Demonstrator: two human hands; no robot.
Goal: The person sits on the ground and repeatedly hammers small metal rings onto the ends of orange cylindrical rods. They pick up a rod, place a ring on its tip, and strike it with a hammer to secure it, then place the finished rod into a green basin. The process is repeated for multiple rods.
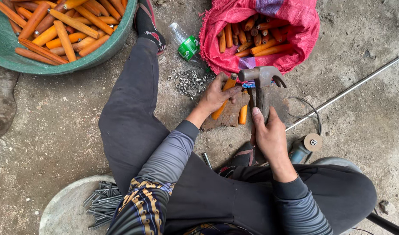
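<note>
Head view, person seated on dirt floor [47, 130], dark trousers, legs spread, patterned sleeves. Largest thing: green tub [108, 48] top left, full of orange wooden handles. Pink sack [295, 30] top centre-right, mouth open, more orange handles inside, lying every way. Pale round basin [64, 209] bottom left by the left knee, holds a pile of dark metal rods [101, 202]. Long thin metal bar [347, 90] runs diagonally from right edge toward the hands. Angle grinder [306, 148] on the floor just right of the right hand, disc facing up, cord looping behind. Flat wooden block [230, 114] on the floor between the legs. Right hand [269, 137] fingers wrapped round the shaft of a claw hammer [261, 78], head raised just above the block, close to the sack. Left hand [216, 93] fingers closed on an orange handle [223, 102] held slanted on the block, upper end right under the hammer head, metal ring on that end. Second orange handle [243, 114] lies on the block just beside it. Clear plastic bottle [186, 43] with green label lies near the sack. Heap of small metal rings [190, 82] on the floor, just left of the left hand.
</note>
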